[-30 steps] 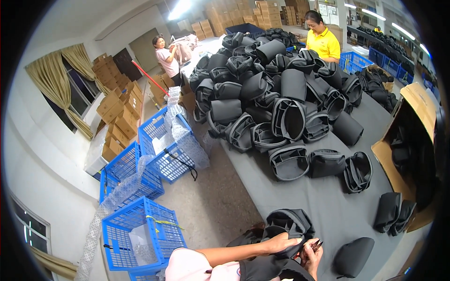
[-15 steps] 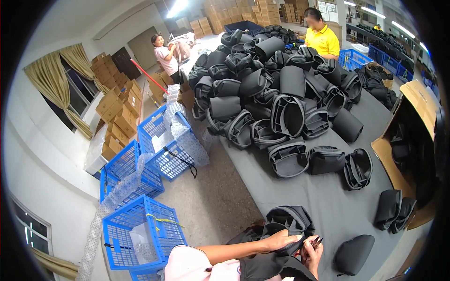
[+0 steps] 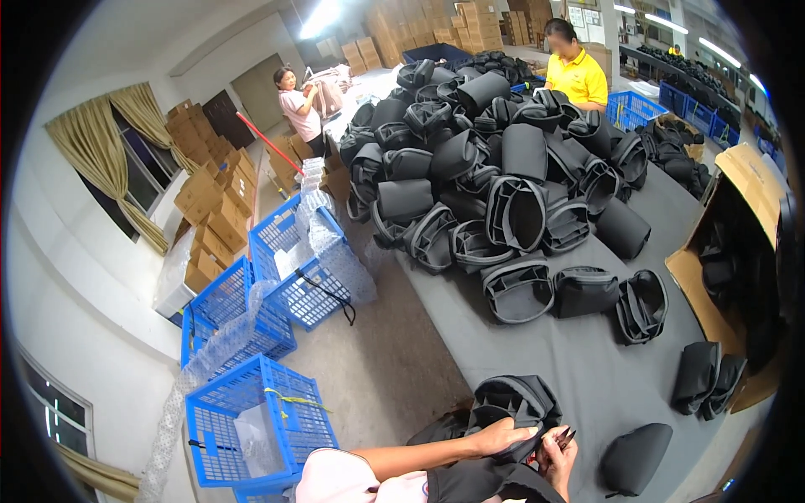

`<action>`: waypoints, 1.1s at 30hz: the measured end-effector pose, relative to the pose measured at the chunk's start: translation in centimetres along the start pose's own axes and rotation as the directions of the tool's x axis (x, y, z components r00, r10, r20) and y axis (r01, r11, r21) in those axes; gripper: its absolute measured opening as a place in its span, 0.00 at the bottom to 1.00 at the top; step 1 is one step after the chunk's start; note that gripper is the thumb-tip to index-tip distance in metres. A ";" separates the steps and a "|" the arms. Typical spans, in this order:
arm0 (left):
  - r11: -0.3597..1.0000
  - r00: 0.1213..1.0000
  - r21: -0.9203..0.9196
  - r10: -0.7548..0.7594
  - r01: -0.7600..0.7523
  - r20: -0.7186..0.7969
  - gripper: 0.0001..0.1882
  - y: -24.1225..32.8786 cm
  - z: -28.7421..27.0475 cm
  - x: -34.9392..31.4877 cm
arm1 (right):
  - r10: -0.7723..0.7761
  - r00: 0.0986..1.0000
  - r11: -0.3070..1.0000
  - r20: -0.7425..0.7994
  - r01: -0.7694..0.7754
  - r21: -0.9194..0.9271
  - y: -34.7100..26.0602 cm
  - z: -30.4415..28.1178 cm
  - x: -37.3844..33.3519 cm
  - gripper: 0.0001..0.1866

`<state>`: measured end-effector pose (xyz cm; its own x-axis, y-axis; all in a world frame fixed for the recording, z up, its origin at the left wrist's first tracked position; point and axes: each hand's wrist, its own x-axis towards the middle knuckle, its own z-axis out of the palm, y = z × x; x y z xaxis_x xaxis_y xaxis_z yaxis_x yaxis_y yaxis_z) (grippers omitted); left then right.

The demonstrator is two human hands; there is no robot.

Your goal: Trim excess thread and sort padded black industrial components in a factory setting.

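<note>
Left hand [image 3: 503,437]: grip closed on black pouch [image 3: 518,398] over the surface [image 3: 591,360]. Right hand [image 3: 557,459]: grip closed round small snips [image 3: 566,437], just beside it. That pouch looked mid-work. Loose pouch [image 3: 635,459] lay to the right. Beyond, big pouch pile [image 3: 526,151]; couldn't tell finished from pending.

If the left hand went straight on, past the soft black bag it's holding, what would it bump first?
Probably the bare right hand, holding a small dark pointed tool, though depth is unclear.
</note>
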<state>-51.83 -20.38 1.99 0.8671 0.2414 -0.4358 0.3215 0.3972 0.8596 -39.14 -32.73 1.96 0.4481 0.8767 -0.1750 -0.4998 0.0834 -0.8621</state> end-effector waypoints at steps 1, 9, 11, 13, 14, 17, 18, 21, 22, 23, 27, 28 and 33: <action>1.000 1.000 -0.021 0.009 -0.009 0.019 0.16 0.2 0.2 -0.1 | 0.002 1.000 1.000 0.003 -0.002 -0.008 0.0 0.0 0.0 0.13; 0.975 0.977 -0.123 0.167 -0.183 -0.136 0.19 -0.4 1.5 0.1 | 0.005 1.000 1.000 0.006 -0.005 0.009 0.1 0.0 0.0 0.13; 0.993 0.995 -0.069 0.090 -0.093 -0.048 0.17 -0.9 0.1 0.3 | 0.011 1.000 1.000 0.013 -0.011 0.010 0.2 0.1 0.0 0.13; 1.000 0.999 -0.009 0.005 -0.005 0.036 0.19 -1.5 -0.5 0.3 | 0.016 1.000 1.000 -0.019 -0.016 -0.002 0.0 0.4 0.0 0.13; 1.000 0.999 0.001 0.010 -0.010 0.043 0.19 -0.7 -0.3 0.1 | 0.014 1.000 1.000 -0.020 -0.014 0.001 0.1 0.3 0.1 0.13; 0.998 0.998 -0.025 0.058 -0.059 -0.031 0.19 -1.6 0.1 0.5 | 0.019 1.000 1.000 -0.005 -0.019 0.014 0.3 0.3 0.2 0.12; 0.993 0.989 -0.053 0.098 -0.105 -0.110 0.20 -2.1 0.2 0.6 | 0.028 1.000 0.999 0.000 -0.028 0.018 0.4 0.3 0.2 0.12; 0.996 0.996 -0.019 0.083 -0.084 -0.045 0.22 1.2 0.4 -0.2 | 0.029 0.999 0.999 -0.034 -0.028 0.015 0.3 0.2 0.4 0.12; 0.996 0.995 -0.018 0.083 -0.084 -0.047 0.22 0.9 0.3 -0.2 | 0.026 0.998 1.000 -0.048 -0.026 0.007 0.2 0.3 0.3 0.11; 0.997 0.996 -0.007 0.079 -0.080 -0.047 0.22 0.3 0.2 0.1 | 0.026 0.999 1.000 -0.047 -0.026 0.009 0.2 0.4 0.3 0.11; 0.996 0.994 0.007 0.085 -0.085 -0.075 0.21 -5.0 -0.7 2.1 | 0.023 0.999 1.000 -0.045 -0.023 0.002 0.4 0.4 0.2 0.11; 0.997 0.994 0.009 0.082 -0.082 -0.069 0.21 -4.2 -0.1 1.9 | 0.019 0.998 1.000 -0.059 -0.019 0.000 0.6 0.2 0.2 0.11; 0.994 0.994 -0.024 0.110 -0.110 -0.012 0.20 1.0 0.6 -0.2 | 0.011 0.998 1.000 -0.066 -0.010 0.015 0.4 0.1 0.2 0.10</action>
<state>-51.45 -20.55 3.07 0.8926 0.2939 -0.3419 0.2148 0.3896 0.8956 -39.32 -32.44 1.62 0.4904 0.8443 -0.2160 -0.5159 0.0815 -0.8528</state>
